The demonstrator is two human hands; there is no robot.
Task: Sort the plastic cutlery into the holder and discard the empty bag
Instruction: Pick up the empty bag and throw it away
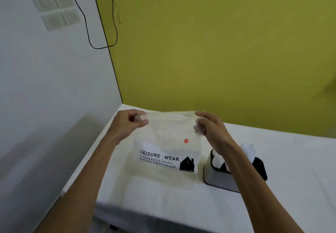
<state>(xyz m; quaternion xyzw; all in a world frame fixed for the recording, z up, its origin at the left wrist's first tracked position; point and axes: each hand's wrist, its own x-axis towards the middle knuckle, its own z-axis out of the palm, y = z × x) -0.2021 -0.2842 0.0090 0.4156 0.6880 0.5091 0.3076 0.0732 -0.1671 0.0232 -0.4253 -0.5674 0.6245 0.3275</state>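
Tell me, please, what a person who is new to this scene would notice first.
First, the clear plastic bag printed "LEISURE WEAR", held up by its top edge above the white table, with the left hand and right hand each pinching one upper corner. Next, the black and grey cutlery holder with white plastic pieces in it, standing on the table to the right, partly behind the right forearm. Behind everything is a bright yellow-green wall.

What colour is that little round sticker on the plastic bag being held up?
Orange-red, with a pale letter on it. The sticker shows on the clear bag in the head view.
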